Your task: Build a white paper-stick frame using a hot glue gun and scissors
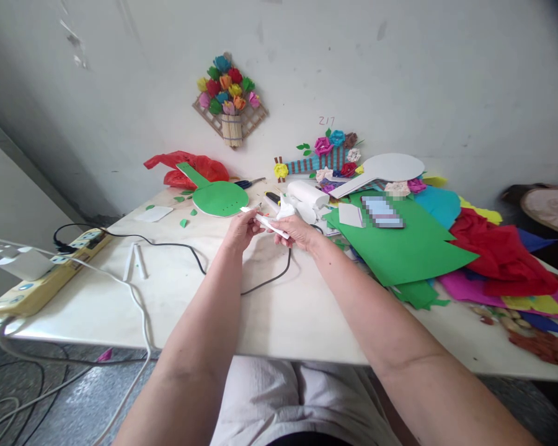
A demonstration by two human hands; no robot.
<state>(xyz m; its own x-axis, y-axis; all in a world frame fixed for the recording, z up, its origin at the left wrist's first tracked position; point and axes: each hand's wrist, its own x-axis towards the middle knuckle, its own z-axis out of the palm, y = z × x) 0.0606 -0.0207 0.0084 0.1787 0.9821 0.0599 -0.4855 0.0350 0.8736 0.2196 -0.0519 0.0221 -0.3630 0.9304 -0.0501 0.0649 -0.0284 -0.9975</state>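
Between both hands I hold a narrow white strip (273, 227), slanting down to the right above the middle of the table. My left hand (243, 230) pinches its upper left end. My right hand (297, 233) grips it near the lower right end. Just behind my hands lie a glue gun (286, 206), partly hidden, and a white roll (308, 193). Beyond my left hand rests a green paddle-shaped cutout (220, 198) with small dark dots along its lower right. Two white strips (134, 261) lie apart at the left.
A yellow power strip (46, 272) with cables stands at the left edge; a black cable (167, 243) crosses the table. Green sheets (400, 248), a phone (382, 212), a white paddle-shaped cutout (393, 167) and red crepe paper (502, 254) pile up right. Scissors (244, 184) lie behind.
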